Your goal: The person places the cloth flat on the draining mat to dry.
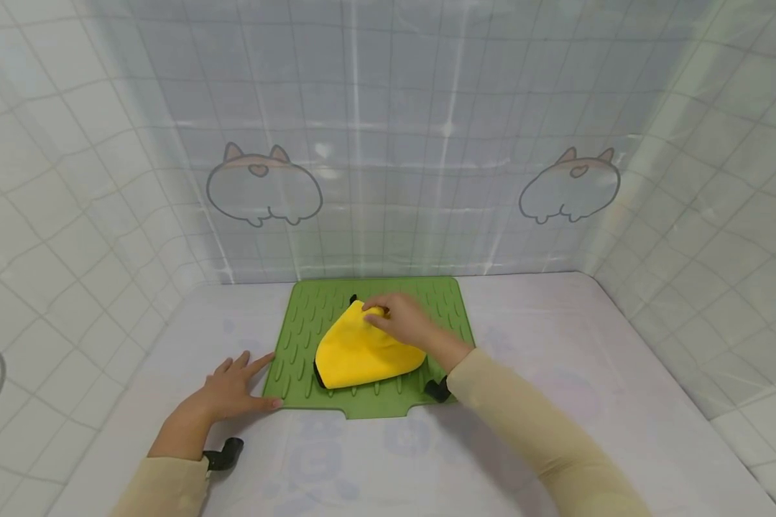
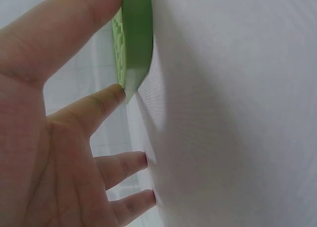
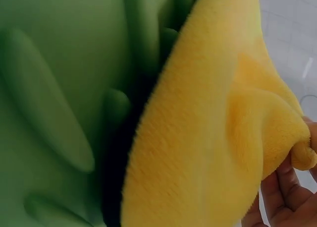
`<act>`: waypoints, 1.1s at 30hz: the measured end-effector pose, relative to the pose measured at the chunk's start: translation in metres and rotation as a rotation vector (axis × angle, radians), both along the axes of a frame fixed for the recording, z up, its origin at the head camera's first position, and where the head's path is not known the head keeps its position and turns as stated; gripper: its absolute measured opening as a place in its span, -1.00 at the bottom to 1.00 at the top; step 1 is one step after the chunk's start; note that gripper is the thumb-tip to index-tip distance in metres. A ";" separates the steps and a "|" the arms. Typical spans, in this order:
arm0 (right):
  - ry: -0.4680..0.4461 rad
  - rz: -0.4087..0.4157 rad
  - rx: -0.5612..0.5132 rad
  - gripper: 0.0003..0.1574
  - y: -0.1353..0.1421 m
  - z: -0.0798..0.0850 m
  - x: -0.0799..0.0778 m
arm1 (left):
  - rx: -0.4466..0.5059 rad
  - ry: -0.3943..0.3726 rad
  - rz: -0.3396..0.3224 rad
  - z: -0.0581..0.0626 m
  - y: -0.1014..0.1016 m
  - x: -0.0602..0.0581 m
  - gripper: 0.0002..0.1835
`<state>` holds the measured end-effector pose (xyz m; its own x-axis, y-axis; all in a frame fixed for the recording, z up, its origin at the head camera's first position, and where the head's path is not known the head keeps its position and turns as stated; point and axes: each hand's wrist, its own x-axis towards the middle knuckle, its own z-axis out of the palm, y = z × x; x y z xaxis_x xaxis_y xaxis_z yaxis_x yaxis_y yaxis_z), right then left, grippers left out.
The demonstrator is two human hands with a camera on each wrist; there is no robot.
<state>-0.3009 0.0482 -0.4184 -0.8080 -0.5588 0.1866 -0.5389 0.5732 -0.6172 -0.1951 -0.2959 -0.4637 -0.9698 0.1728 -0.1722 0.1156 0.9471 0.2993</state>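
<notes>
A green ridged mat (image 1: 375, 411) lies on the table, with a yellow cloth (image 1: 356, 355) bunched over its middle. The cloth looks fuzzy and has a dark edge at its lower left corner. My right hand (image 1: 404, 319) pinches a fold at the top of the cloth, and the right wrist view shows the raised yellow cloth (image 3: 198, 118) held between thumb and fingers. At the mat's left edge, my left hand (image 1: 233, 388) is spread, thumb and index finger touching the rim. Its other fingertips rest on the table, seen in the left wrist view beside the mat's green side (image 2: 136, 38).
A pale, faintly patterned table surface (image 1: 537, 431) surrounds the mat. Tile-patterned sheeting (image 1: 401, 143) with cartoon animal drawings rises behind, and similar walls stand at left and right. A black wrist mount (image 1: 225, 454) sits by the left wrist, another (image 1: 437, 390) by the right.
</notes>
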 end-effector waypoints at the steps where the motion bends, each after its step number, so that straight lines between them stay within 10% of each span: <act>1: -0.001 0.003 0.008 -0.68 -0.001 -0.002 -0.001 | 0.001 -0.001 0.002 0.000 0.000 0.000 0.14; 15: -0.069 0.024 0.072 -0.67 -0.005 -0.016 -0.006 | 0.012 -0.004 -0.003 0.006 0.002 0.004 0.13; 33: -0.143 0.048 0.028 -0.49 0.029 0.022 -0.004 | 0.002 -0.019 -0.008 0.008 0.001 -0.003 0.12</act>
